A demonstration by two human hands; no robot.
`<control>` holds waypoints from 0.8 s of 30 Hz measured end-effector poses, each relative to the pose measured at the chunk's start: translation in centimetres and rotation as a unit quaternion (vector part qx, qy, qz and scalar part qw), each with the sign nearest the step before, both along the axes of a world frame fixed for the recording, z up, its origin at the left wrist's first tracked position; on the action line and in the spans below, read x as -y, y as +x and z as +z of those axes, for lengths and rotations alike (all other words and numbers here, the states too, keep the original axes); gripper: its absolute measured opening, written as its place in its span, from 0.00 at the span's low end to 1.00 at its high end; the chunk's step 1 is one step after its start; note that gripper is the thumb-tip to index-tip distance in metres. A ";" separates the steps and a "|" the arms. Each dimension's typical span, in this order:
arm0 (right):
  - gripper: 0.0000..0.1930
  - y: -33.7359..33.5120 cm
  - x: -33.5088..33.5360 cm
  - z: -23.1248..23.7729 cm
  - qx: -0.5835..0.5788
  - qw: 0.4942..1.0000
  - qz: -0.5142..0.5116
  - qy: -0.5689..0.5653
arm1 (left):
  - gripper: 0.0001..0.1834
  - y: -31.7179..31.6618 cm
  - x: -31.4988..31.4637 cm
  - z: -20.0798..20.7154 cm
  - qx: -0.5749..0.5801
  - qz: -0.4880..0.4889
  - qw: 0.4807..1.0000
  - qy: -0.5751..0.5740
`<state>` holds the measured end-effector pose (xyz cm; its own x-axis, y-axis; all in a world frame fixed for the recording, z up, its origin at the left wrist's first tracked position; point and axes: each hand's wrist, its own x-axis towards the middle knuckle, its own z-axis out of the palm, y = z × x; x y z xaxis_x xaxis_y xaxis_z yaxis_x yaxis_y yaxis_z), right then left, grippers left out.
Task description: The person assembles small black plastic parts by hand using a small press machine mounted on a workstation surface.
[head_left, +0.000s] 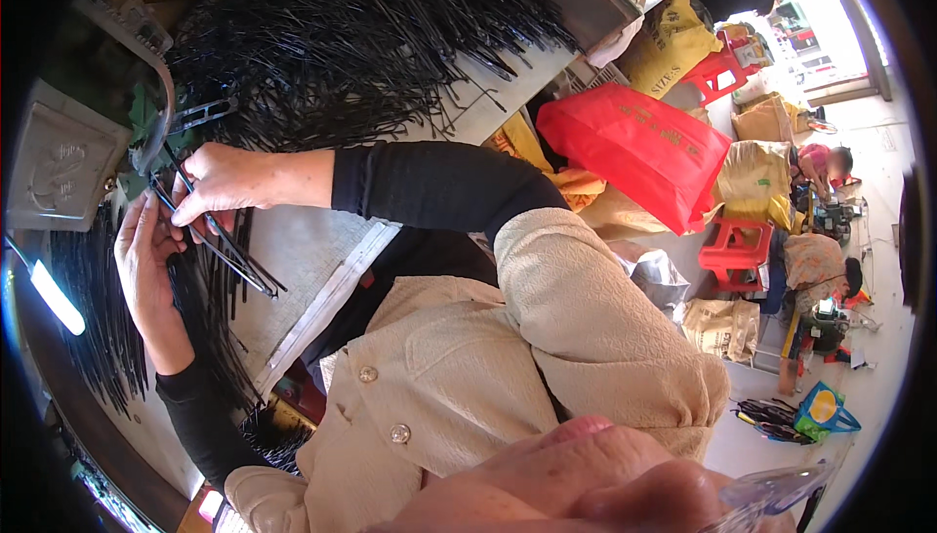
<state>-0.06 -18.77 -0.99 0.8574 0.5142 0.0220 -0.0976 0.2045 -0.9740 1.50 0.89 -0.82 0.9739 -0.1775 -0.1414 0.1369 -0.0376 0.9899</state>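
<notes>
My right hand (226,186) closes round a few thin black strips (239,258), whose lower ends stick out past the palm. Beside it, my left hand (148,265) has its thumb and fingers bent together on the strips near their upper ends. Just above both hands stands a machine with a curved grey metal arm (166,84). A dense pile of thin black strips (361,40) covers the far part of the pale work table (307,250). More black strips (98,328) hang or lie to the left of my left hand. The fingertips partly hide the strips' upper ends.
A grey metal box (63,162) and a lit tube lamp (57,297) stand at the left. Right of me are a red bag (634,152), a yellow sack (669,45) and red stools (737,255). Two people (820,269) sit near machines at the far right.
</notes>
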 end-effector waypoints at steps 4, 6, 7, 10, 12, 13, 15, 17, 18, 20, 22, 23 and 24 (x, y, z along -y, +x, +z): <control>0.09 0.1 0.2 0.2 -0.015 1.000 0.004 -0.016 | 0.14 -0.1 -0.1 0.4 -0.002 -0.010 1.000 -0.006; 0.11 0.3 0.2 0.1 -0.016 0.999 0.003 -0.032 | 0.17 -0.6 0.3 0.6 -0.012 0.044 0.999 -0.019; 0.12 0.6 -0.3 -0.1 -0.018 0.999 0.007 -0.032 | 0.16 -1.0 0.4 1.3 -0.021 0.060 0.998 -0.027; 0.12 0.6 -0.2 0.9 -0.027 0.996 -0.022 -0.082 | 0.15 -0.5 0.4 1.4 -0.003 0.003 0.998 -0.058; 0.13 0.9 0.1 0.6 -0.020 0.997 -0.016 -0.076 | 0.15 -0.7 1.3 1.8 0.010 -0.004 0.999 -0.042; 0.14 0.5 0.0 1.1 -0.019 0.996 -0.021 -0.088 | 0.15 -0.6 1.1 1.3 0.005 -0.014 0.998 -0.060; 0.11 0.5 0.0 0.4 -0.033 0.996 -0.019 -0.076 | 0.14 -0.9 1.0 1.0 0.001 -0.023 0.995 -0.093; 0.11 0.5 -0.2 0.1 -0.039 0.997 -0.009 -0.070 | 0.13 -1.5 1.1 1.1 -0.011 -0.014 0.995 -0.103; 0.11 0.4 -0.4 0.3 -0.035 0.997 0.002 -0.071 | 0.13 -1.5 0.9 0.8 -0.017 -0.013 0.992 -0.121; 0.10 0.3 -0.5 0.8 -0.055 0.996 -0.009 -0.071 | 0.12 -1.6 0.9 0.9 -0.007 -0.011 0.992 -0.122; 0.10 0.4 -0.4 0.8 -0.052 0.996 -0.006 -0.075 | 0.12 -1.5 0.9 0.9 -0.010 -0.009 0.991 -0.134; 0.10 0.5 -0.5 0.8 -0.049 0.996 -0.009 -0.074 | 0.12 -1.2 0.8 0.8 -0.014 -0.021 0.989 -0.145; 0.10 0.6 -0.5 0.8 -0.053 0.996 -0.010 -0.075 | 0.11 -1.0 0.7 0.7 -0.018 -0.034 0.987 -0.157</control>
